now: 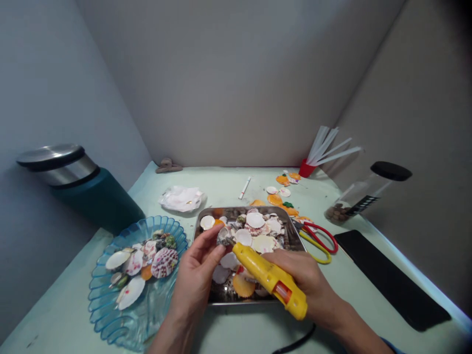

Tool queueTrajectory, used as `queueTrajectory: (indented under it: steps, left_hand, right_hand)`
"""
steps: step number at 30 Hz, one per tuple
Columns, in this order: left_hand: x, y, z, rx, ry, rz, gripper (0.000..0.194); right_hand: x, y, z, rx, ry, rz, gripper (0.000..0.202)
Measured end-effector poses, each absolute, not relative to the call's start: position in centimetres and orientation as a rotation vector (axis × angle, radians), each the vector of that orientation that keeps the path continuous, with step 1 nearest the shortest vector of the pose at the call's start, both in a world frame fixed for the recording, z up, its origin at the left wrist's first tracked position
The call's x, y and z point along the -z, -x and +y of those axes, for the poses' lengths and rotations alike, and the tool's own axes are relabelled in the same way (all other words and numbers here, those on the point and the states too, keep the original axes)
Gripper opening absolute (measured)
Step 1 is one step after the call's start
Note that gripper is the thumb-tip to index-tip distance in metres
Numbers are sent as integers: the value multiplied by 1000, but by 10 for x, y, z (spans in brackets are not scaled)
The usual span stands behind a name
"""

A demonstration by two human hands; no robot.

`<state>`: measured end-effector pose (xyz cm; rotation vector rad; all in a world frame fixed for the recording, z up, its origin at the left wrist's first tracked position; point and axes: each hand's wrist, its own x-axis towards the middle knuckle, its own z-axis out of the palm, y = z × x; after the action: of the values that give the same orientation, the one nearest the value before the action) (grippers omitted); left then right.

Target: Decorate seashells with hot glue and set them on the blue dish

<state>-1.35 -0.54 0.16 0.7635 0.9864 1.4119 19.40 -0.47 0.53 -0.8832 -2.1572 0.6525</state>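
Note:
My left hand (202, 265) pinches a small greyish shell (224, 237) between thumb and fingers, above the left part of a metal tray (295, 236). In my right hand (300, 270) is a yellow hot glue gun (271, 278), its nozzle right at the shell; whether the tip touches it I cannot tell. White, orange and striped scallop shells (254, 220) fill much of the tray below. To the left, a blue scalloped-edge plastic plate (98, 300) holds several more shells (164, 262).
Red and yellow-handled scissors (326, 238) lie right of the tray, near a black phone-like slab (394, 280). A teal bottle (99, 196), a clear jar (363, 194), a red cup of glue sticks (307, 168), loose orange shells (275, 199) and a white plastic bag (182, 197) stand around.

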Motion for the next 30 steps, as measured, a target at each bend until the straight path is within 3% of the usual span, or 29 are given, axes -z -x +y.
queueTrajectory:
  steps: [8,21,30]
  left_hand:
    - [-3,15,-6,-1429,-776,985,37]
    - [-3,15,-7,-1479,-761,936,35]
    - [-5,14,-8,-1467,-770,940,35]
  right_hand:
    - [-5,-194,-6,-698,912,-2186,18]
    - [-2,-195,-3,-612,879,-2158,33]
    - [-4,-195,-5,-601,869,-2153,31]
